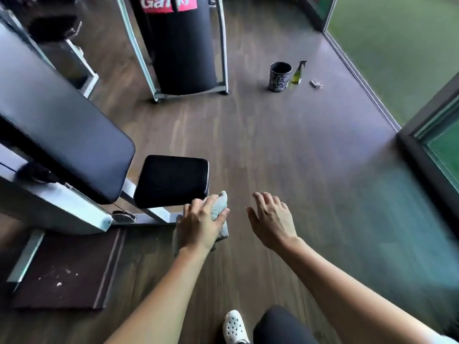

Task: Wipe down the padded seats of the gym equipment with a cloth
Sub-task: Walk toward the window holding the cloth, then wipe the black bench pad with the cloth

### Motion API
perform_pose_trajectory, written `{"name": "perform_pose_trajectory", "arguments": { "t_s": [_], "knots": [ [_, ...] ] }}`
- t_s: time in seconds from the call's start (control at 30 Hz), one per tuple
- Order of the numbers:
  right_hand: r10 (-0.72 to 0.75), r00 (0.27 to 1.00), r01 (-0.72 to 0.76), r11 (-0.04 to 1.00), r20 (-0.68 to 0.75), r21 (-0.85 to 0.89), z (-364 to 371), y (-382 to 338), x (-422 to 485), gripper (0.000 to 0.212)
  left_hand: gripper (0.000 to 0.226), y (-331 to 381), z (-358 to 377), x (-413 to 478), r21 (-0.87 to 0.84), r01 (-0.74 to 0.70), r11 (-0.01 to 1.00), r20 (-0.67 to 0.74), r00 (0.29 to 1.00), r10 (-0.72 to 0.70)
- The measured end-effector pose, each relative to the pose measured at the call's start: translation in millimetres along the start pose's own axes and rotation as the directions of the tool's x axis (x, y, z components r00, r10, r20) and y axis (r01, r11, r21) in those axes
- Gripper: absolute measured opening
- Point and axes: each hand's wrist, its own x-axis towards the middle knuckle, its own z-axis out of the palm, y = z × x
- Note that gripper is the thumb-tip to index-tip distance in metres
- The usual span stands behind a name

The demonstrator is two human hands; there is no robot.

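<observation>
A small black padded seat [171,180] sits on a grey metal frame [62,209] at centre left. Behind it, a long black padded backrest [57,115] slopes up to the left. My left hand [198,224] grips a pale grey cloth [219,207] just off the seat's near right corner, at the seat's edge or slightly below it. My right hand [270,219] hovers to the right over the wooden floor with fingers spread and relaxed, holding nothing.
A black punching bag [181,45] hangs in a metal stand at the back. On the floor farther right stand a dark bucket [280,76], a green spray bottle [298,73] and a small metal object [316,83]. A dark mat [67,269] lies below the machine. Glass door frames line the right.
</observation>
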Motion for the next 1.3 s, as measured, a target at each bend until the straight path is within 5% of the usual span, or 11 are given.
{"name": "perform_pose_trajectory", "arguments": {
  "t_s": [0.3, 0.7, 1.3],
  "knots": [
    [-0.192, 0.981, 0.193, 0.981, 0.022, -0.011, 41.9, -28.8, 168.5, 0.036, 0.043, -54.6, 31.8, 131.4, 0.077, 0.138, 0.987, -0.108, 0.986, -0.13],
    [-0.326, 0.937, 0.327, 0.945, 0.122, 0.012, 135.1, -78.0, 314.2, 0.053, 0.046, -141.0, 86.4, 249.5, 0.18, 0.307, 0.935, -0.14, 0.948, -0.285],
    [-0.33, 0.92, 0.323, 0.944, 0.212, 0.066, 312.8, -110.3, 368.2, 0.065, 0.063, -285.8, 217.5, 312.3, 0.231, 0.061, 0.971, -0.031, 0.998, -0.055]
  ]
}}
